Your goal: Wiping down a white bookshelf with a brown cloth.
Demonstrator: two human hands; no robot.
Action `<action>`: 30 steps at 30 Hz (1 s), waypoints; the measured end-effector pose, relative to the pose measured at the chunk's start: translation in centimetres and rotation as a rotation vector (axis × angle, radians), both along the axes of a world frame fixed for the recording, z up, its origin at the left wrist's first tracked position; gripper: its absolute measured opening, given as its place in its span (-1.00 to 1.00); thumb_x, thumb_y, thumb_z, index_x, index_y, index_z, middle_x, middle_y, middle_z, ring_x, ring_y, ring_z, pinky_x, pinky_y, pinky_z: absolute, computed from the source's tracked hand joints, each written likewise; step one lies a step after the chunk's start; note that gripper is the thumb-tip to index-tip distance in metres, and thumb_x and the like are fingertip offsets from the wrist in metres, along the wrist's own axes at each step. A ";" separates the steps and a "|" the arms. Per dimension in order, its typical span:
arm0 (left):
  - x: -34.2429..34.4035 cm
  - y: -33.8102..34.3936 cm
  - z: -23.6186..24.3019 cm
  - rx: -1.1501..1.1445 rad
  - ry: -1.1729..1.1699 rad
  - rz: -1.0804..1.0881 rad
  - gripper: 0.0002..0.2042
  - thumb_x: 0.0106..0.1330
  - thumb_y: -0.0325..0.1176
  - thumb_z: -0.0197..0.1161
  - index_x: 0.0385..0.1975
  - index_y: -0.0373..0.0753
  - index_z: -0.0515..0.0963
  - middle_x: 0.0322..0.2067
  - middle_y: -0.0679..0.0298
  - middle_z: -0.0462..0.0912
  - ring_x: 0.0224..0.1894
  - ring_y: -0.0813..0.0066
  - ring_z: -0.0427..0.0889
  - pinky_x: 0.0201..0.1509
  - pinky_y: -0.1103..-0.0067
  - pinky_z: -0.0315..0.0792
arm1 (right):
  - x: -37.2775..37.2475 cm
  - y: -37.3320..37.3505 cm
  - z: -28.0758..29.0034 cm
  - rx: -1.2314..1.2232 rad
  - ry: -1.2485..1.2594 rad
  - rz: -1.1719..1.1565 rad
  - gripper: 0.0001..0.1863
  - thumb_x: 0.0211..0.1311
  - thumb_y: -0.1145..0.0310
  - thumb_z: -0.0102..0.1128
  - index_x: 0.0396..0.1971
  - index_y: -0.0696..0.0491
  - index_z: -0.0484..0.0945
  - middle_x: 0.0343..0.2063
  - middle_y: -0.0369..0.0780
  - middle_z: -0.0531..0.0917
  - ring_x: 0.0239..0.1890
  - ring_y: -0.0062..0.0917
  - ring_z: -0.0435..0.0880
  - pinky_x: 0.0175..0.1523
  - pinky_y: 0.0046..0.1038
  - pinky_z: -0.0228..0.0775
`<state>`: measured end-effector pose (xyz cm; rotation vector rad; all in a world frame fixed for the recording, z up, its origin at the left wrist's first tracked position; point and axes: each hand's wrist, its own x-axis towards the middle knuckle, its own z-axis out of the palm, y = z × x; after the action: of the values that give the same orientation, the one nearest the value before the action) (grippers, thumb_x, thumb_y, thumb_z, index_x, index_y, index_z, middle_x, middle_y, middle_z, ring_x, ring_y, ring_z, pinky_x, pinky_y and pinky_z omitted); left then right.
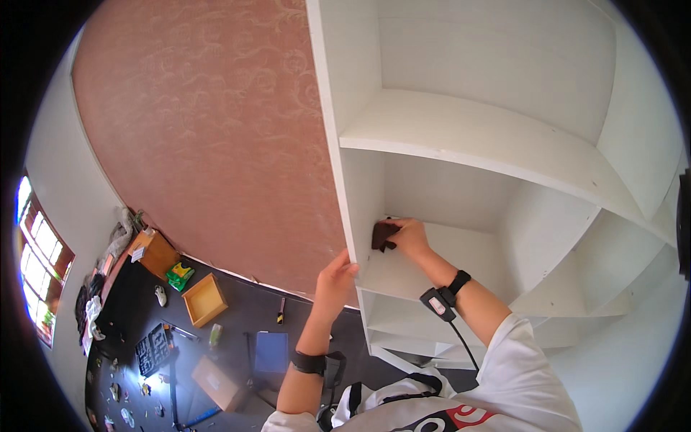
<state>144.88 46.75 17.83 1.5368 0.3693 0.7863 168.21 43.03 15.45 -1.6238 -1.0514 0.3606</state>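
In the head view a white shelving unit (468, 137) stands in front of me, divided into several compartments. My right hand (409, 234) is inside a middle compartment, closed on a dark brown cloth (381, 236) that lies against the inner left side panel near the back of the shelf. My left hand (335, 284) is lower and further left, its fingers closed on the front edge of the white left side panel (325, 86).
A pink patterned wall (201, 122) borders the unit on the left. On the dark floor below lie a wooden drawer (204, 299), a cardboard box (216, 383), a blue flat item (271, 351), an open black tool case (153, 349) and scattered small items. A window (42, 266) is at far left.
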 end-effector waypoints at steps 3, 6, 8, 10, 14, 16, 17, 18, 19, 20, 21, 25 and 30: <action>-0.4 0.5 -1.4 0.091 -0.042 0.032 -0.60 0.35 -0.47 0.12 0.19 -0.34 0.38 0.00 0.22 0.59 0.00 0.61 0.49 0.11 0.65 0.33 | 0.4 1.0 -0.1 0.025 -0.101 -0.106 -0.63 -0.16 0.56 0.30 -0.22 0.10 0.69 -0.45 -0.24 0.73 -0.45 -0.61 0.65 -0.35 -0.59 0.48; -0.5 0.4 -0.4 0.218 0.108 0.127 -0.63 0.34 -0.44 0.16 0.15 -0.25 0.43 -0.06 0.16 0.64 -0.07 0.63 0.54 0.05 0.64 0.38 | 3.2 2.8 -1.6 0.039 -0.199 -0.185 -0.63 -0.13 0.55 0.29 -0.19 0.17 0.65 -0.43 -0.19 0.71 -0.44 -0.54 0.67 -0.40 -0.56 0.52; -0.5 0.1 0.6 0.227 0.164 0.138 -0.64 0.34 -0.45 0.14 0.14 -0.29 0.44 -0.08 0.21 0.64 -0.07 0.64 0.51 0.06 0.65 0.36 | 4.1 3.7 -2.1 0.048 -0.077 -0.267 -0.63 -0.14 0.51 0.28 -0.20 0.19 0.64 -0.47 -0.13 0.70 -0.48 -0.48 0.68 -0.38 -0.50 0.53; -0.4 0.0 1.0 0.231 0.228 0.146 -0.66 0.35 -0.47 0.12 0.12 -0.33 0.44 -0.10 0.27 0.64 -0.07 0.66 0.49 0.07 0.65 0.34 | 4.6 4.0 -2.2 0.049 0.052 -0.350 -0.63 -0.15 0.46 0.27 -0.22 0.20 0.63 -0.51 -0.06 0.69 -0.51 -0.41 0.70 -0.36 -0.44 0.53; -0.6 0.4 1.9 0.307 0.273 0.195 -0.67 0.33 -0.43 0.16 0.10 -0.23 0.47 -0.22 0.17 0.68 -0.16 0.67 0.51 -0.02 0.63 0.39 | 1.9 3.3 2.3 0.059 0.202 -0.212 -0.61 -0.08 0.42 0.28 -0.18 0.23 0.57 -0.42 -0.08 0.68 -0.42 -0.40 0.69 -0.42 -0.42 0.57; -0.4 0.5 2.0 0.315 0.292 0.202 -0.68 0.32 -0.43 0.16 0.08 -0.22 0.48 -0.25 0.14 0.68 -0.19 0.66 0.52 -0.04 0.62 0.40 | 0.1 2.3 4.1 0.076 0.113 -0.207 -0.62 -0.10 0.36 0.29 -0.22 0.21 0.59 -0.43 -0.06 0.69 -0.45 -0.34 0.71 -0.32 -0.38 0.54; -0.3 0.2 2.4 0.355 0.305 0.217 -0.66 0.31 -0.42 0.18 0.09 -0.19 0.48 -0.24 0.03 0.65 -0.23 0.52 0.60 -0.09 0.59 0.44 | -0.9 1.5 5.1 0.180 0.006 -0.205 -0.62 -0.10 0.35 0.29 -0.22 0.19 0.59 -0.41 -0.07 0.69 -0.41 -0.35 0.71 -0.28 -0.39 0.53; -0.3 0.1 2.7 0.396 0.318 0.242 -0.64 0.30 -0.42 0.20 0.10 -0.16 0.47 -0.23 -0.07 0.63 -0.27 0.37 0.68 -0.14 0.57 0.47 | -2.0 1.0 6.2 0.286 -0.102 -0.192 -0.62 -0.10 0.35 0.29 -0.21 0.17 0.58 -0.39 -0.07 0.69 -0.38 -0.36 0.71 -0.25 -0.40 0.53; -0.1 0.3 2.4 0.391 0.316 0.244 -0.64 0.30 -0.42 0.20 0.10 -0.16 0.47 -0.23 -0.07 0.63 -0.27 0.37 0.68 -0.14 0.57 0.47 | -3.0 0.5 7.1 0.282 -0.106 -0.189 -0.62 -0.10 0.35 0.29 -0.21 0.17 0.58 -0.39 -0.07 0.69 -0.38 -0.36 0.71 -0.25 -0.40 0.53; 0.1 0.3 2.1 0.408 0.294 0.264 -0.65 0.30 -0.42 0.19 0.09 -0.17 0.48 -0.27 -0.09 0.62 -0.32 0.30 0.67 -0.18 0.56 0.47 | -3.9 -0.2 8.0 0.279 -0.066 -0.133 -0.61 -0.10 0.35 0.29 -0.20 0.15 0.58 -0.38 -0.07 0.69 -0.35 -0.36 0.70 -0.22 -0.41 0.52; 0.2 0.5 1.9 0.425 0.279 0.292 -0.66 0.30 -0.43 0.19 0.08 -0.17 0.48 -0.31 -0.10 0.60 -0.36 0.22 0.67 -0.21 0.55 0.48 | -4.7 -0.4 9.0 0.276 -0.021 -0.069 -0.60 -0.10 0.35 0.28 -0.18 0.14 0.58 -0.37 -0.07 0.68 -0.32 -0.36 0.70 -0.19 -0.41 0.51; 1.4 1.4 2.9 0.418 0.427 0.274 -0.67 0.30 -0.43 0.18 0.07 -0.17 0.49 -0.38 -0.11 0.58 -0.42 0.17 0.65 -0.25 0.53 0.48 | -5.3 -1.2 11.4 0.244 0.014 -0.038 -0.59 -0.10 0.35 0.28 -0.16 0.14 0.56 -0.37 -0.05 0.67 -0.31 -0.30 0.69 -0.17 -0.39 0.51; 1.5 1.3 2.9 0.422 0.341 0.274 -0.67 0.29 -0.42 0.19 0.07 -0.18 0.49 -0.40 -0.10 0.59 -0.33 0.16 0.70 -0.25 0.53 0.48 | -1.5 2.3 10.9 0.333 -0.096 -0.192 -0.60 -0.06 0.34 0.28 -0.15 0.16 0.56 -0.32 -0.04 0.66 -0.27 -0.19 0.66 -0.12 -0.32 0.47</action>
<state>146.35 48.05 20.70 2.0551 0.7114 0.8496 166.75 45.34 26.40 -1.4351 -0.9597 -0.0221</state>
